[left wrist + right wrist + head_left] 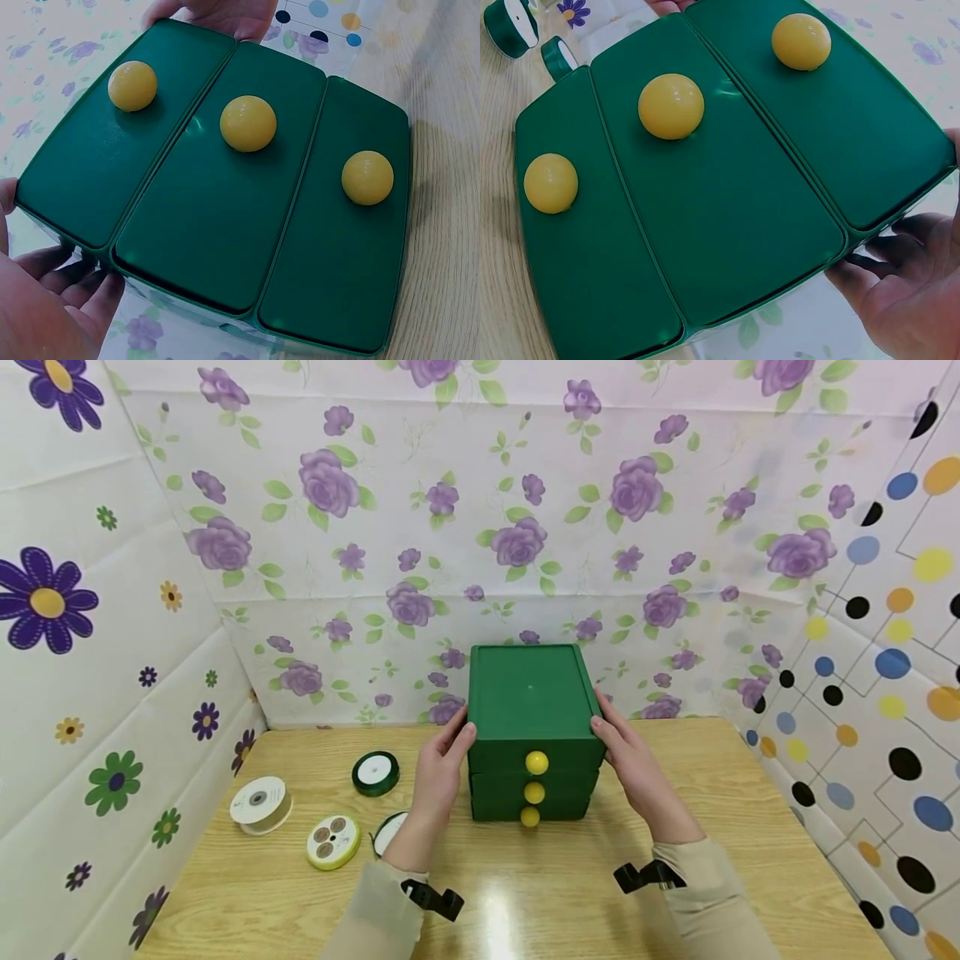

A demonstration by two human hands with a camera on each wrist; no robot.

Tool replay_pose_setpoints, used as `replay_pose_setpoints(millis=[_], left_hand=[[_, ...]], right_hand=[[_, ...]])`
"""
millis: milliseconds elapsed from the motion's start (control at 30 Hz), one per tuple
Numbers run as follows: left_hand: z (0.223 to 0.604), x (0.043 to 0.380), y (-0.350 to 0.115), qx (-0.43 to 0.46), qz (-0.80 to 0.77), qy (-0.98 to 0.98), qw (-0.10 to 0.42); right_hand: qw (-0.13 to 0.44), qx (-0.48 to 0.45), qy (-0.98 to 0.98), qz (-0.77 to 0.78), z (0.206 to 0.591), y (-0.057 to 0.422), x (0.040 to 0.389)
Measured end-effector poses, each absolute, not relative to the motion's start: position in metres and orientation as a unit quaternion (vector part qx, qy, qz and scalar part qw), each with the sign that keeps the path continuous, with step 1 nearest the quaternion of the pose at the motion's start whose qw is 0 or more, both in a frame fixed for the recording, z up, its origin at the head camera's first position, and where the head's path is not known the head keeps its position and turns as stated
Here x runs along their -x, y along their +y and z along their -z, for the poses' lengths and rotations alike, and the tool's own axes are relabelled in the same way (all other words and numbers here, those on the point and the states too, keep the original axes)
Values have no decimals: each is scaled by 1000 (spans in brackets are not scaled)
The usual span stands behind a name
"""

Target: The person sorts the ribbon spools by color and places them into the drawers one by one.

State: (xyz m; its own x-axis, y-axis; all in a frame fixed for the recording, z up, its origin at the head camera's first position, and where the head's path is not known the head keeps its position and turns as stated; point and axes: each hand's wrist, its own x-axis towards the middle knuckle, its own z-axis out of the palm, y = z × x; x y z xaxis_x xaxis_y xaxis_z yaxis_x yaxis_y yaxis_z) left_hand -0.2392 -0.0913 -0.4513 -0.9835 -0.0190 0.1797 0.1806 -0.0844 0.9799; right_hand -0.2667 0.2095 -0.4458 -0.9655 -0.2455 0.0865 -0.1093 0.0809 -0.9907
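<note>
A green three-drawer box (528, 693) stands on the wooden table near the back wall, its drawers shut and facing me. Each drawer front has a round yellow knob (536, 763). My left hand (437, 772) grips the box's left side, thumb by the top front corner and fingers along the side wall. On the opposite side my right hand (639, 768) holds it in the same way. The left wrist view shows the left fingers (82, 281) bent against the side of the box. In the right wrist view, the right fingers (900, 251) are partly hidden behind its edge.
Left of the box lie ribbon spools: a white one (258, 804), a dark green one (375, 774), a yellow-edged one (333, 842) and another (386, 833) partly hidden by my left wrist. Patterned cloth walls (517, 539) enclose the table (750, 860) at the back and sides.
</note>
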Motion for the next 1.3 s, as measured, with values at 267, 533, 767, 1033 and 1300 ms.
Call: replay_pose_setpoints(millis=[267,533,767,1033,1300], left_hand=[[450,242,-93,49,735,-673,66],[450,244,-93,64,737,-669,70],[449,242,-99,57,733,-675,61],[440,226,-101,31,731,-648,211],[433,199,-94,132,736,-661,63]], right_hand=[[51,122,734,666,447,208,271],[53,130,732,667,448,208,272],[51,133,728,670,448,207,272],[55,137,724,674,448,208,274],[93,125,743,651,431,219,276]])
